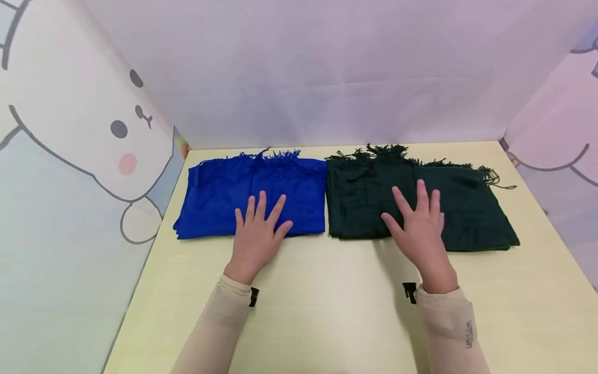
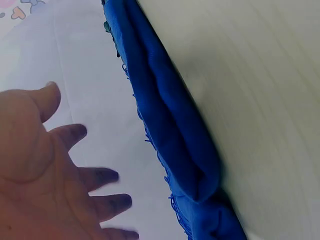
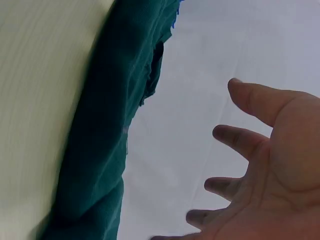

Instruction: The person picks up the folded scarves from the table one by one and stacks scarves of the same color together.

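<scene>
- Plainly, your left hand (image 1: pixel 256 236) is spread wide and holds nothing; the left wrist view shows a gap between it and the blue fringed scarf (image 1: pixel 215 200) below.
- Your right hand (image 1: pixel 420 234), also splayed and holding nothing, hovers over the dark green fringed scarf (image 1: pixel 476 218); I cannot tell whether that is one piece or two.
- Both colours lie folded side by side on the pale tabletop (image 1: pixel 317 311), seemingly so each hand has one within reach.
- Their fringes (image 1: pixel 390 152) point away, apparently leaving smoother folds facing you.

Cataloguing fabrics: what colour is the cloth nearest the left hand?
The cloth is blue, clearest in head view.
</scene>
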A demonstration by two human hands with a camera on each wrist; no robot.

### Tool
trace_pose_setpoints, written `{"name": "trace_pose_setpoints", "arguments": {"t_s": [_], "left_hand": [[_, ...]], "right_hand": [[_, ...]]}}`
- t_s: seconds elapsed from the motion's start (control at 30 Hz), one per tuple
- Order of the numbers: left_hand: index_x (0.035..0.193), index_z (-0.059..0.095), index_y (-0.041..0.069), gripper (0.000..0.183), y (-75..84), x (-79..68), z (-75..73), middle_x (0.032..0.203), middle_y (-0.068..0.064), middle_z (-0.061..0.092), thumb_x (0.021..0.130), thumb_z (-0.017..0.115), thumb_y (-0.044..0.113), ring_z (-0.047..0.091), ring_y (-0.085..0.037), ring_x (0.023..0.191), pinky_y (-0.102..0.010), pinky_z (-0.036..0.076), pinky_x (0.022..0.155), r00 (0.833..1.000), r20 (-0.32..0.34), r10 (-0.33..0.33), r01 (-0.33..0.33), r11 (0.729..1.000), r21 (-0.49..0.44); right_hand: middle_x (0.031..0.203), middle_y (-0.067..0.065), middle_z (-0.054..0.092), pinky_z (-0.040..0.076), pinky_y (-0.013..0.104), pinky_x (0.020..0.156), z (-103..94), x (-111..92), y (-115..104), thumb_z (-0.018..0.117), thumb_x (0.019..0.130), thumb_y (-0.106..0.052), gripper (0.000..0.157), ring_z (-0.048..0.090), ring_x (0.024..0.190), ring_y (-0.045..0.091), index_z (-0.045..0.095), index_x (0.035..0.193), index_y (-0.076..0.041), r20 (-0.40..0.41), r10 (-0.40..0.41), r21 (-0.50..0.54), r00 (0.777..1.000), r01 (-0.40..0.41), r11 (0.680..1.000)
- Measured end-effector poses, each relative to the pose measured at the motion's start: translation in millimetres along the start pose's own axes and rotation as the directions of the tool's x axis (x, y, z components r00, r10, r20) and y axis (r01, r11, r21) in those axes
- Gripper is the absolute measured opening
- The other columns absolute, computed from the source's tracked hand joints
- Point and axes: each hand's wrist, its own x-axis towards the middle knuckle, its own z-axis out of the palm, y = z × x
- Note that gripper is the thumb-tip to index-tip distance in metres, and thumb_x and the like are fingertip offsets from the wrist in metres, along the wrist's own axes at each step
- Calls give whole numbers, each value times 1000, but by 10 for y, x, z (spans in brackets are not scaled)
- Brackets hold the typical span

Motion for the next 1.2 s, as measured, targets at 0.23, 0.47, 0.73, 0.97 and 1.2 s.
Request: {"name": "trace_pose_setpoints", "arguments": {"t_s": [0.23, 0.47, 0.73, 0.97, 1.2], "left_hand": [[160, 4, 35, 70, -89, -40, -5, 160, -31, 16, 102, 30, 63, 15, -48, 148, -62, 22, 117, 998, 18, -57, 60, 980, -188], [161, 13, 23, 72, -295, -186, 26, 130, -31, 49, 103, 38, 59, 48, -47, 118, -60, 45, 97, 982, 10, -190, 185, 941, -282], [156, 29, 13, 67, -399, -225, 90, 102, -17, 64, 104, 42, 53, 62, -33, 92, -51, 51, 80, 971, 24, -236, 229, 906, -357], [153, 35, 19, 57, -426, -170, 110, 115, -14, 59, 104, 48, 44, 60, -30, 99, -49, 49, 89, 969, 115, -219, 246, 825, -509], [143, 51, 18, 38, -476, -68, 160, 101, -7, 42, 106, 51, 27, 55, -21, 102, -37, 50, 94, 953, 206, -221, 295, 535, -792]], "right_hand": [[160, 22, 20, 38, 68, 101, 151, 8, -144, 49, 103, -48, 65, 39, 136, 47, 24, 159, -27, 118, -85, 219, 989, 58, 974], [123, 10, 67, 57, 37, 77, 418, -36, -518, 51, 100, -53, 62, 69, 98, 24, 35, 155, -28, 365, -161, 484, 917, -40, 874], [126, 13, 66, 58, 40, 81, 583, -12, -679, 55, 100, -48, 66, 69, 98, 26, 33, 156, -19, 504, -138, 531, 852, -179, 828], [125, 20, 66, 59, 41, 84, 676, 76, -691, 57, 102, -38, 60, 68, 102, 31, 38, 152, -11, 514, -133, 589, 847, -235, 773], [130, 22, 62, 57, 44, 91, 717, 141, -754, 56, 102, -37, 60, 67, 106, 33, 38, 152, -9, 534, -130, 615, 835, -278, 737]]}}
